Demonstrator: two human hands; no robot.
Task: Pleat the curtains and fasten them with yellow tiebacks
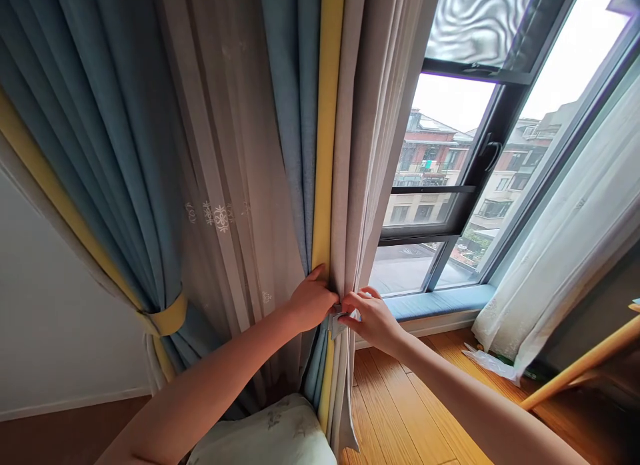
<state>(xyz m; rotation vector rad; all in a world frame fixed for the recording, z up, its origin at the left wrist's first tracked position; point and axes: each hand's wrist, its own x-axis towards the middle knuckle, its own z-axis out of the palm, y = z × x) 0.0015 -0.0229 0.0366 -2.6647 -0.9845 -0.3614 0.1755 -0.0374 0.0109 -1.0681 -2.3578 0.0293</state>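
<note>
A gathered curtain [345, 185] of grey, yellow and blue panels hangs in front of me beside the window. My left hand [311, 300] is closed round the bunched folds at waist height. My right hand [373, 317] pinches the end of a grey tieback strap [337, 320] right beside the left hand. The two hands almost touch at the strap. A second bundle of blue curtain [100, 118] at the left is held by a yellow tieback [167, 316].
A dark-framed window [470, 178] with a blue cushioned sill [435, 302] is at the right. White sheer curtain [565, 252] hangs at far right. Below me are a pale cushion [270, 435], wooden floor [395, 412] and a wooden rail [580, 368].
</note>
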